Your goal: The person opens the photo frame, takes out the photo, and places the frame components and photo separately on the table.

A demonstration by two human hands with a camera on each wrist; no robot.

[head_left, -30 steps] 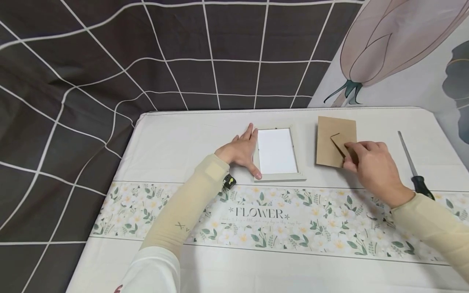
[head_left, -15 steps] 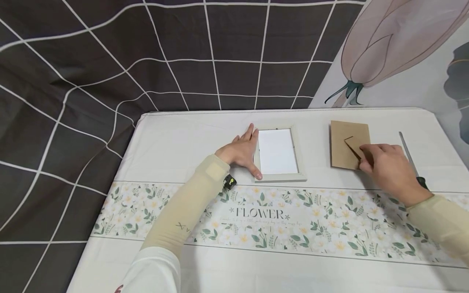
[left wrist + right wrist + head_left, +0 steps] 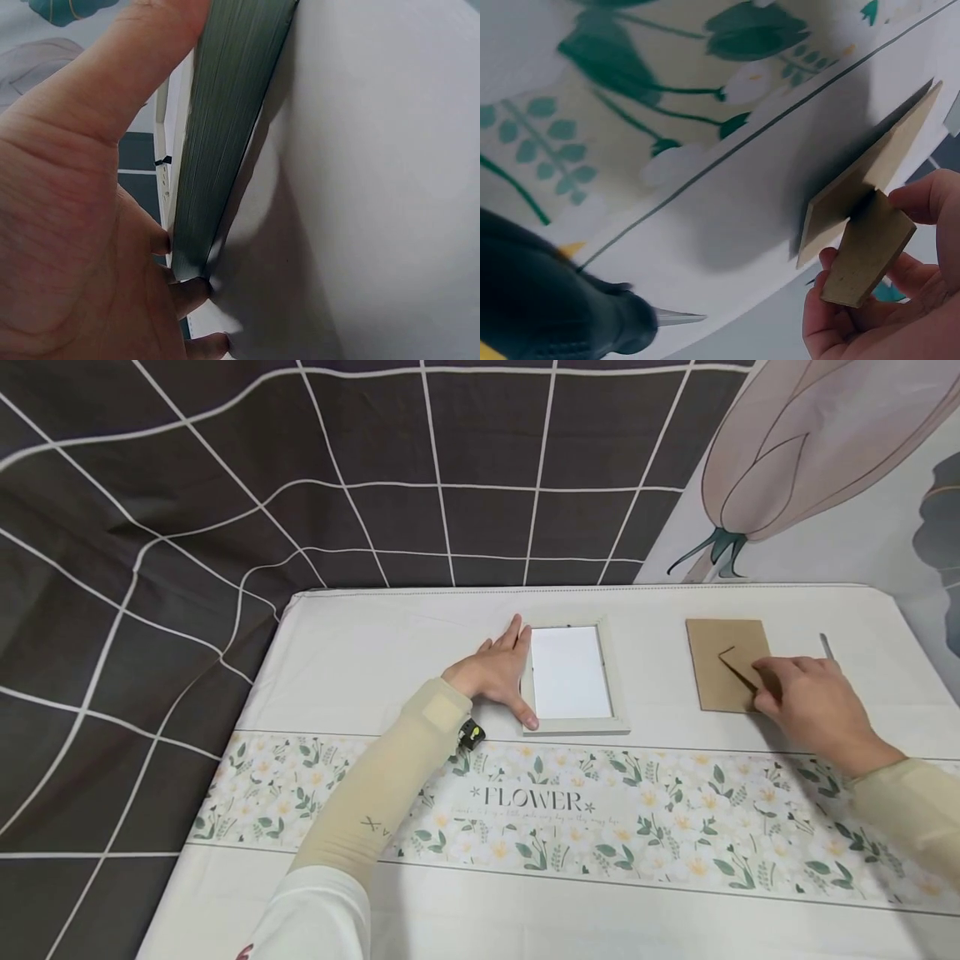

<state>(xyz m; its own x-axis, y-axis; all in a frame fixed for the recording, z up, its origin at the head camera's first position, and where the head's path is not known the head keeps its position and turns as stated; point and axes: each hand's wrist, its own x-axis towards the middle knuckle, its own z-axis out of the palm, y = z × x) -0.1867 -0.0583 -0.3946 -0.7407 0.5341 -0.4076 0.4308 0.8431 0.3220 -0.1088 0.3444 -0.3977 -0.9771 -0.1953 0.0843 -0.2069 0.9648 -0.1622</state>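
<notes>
A photo frame (image 3: pixel 622 681) with a pale rim lies on the table, a white sheet (image 3: pixel 570 672) inside it. My left hand (image 3: pixel 491 675) rests against the frame's left side with fingers spread, the thumb at its near left corner. To the right, my right hand (image 3: pixel 813 706) pinches the stand flap (image 3: pixel 870 255) of a brown backing board (image 3: pixel 712 689). In the right wrist view the flap stands out from the board (image 3: pixel 840 206). The board lies low over the table; whether it touches all along, I cannot tell.
A screwdriver's blade tip (image 3: pixel 827 646) shows behind my right hand; its dark handle (image 3: pixel 577 300) appears in the right wrist view. A floral band (image 3: pixel 525 852) printed "FLOWER" crosses the white tablecloth (image 3: pixel 360 652). A dark gridded cloth (image 3: pixel 480 452) hangs behind the table.
My right hand has carried the backing board to the right and down to the table, now covering most of the screwdriver in the head view. My left hand stays on the frame.
</notes>
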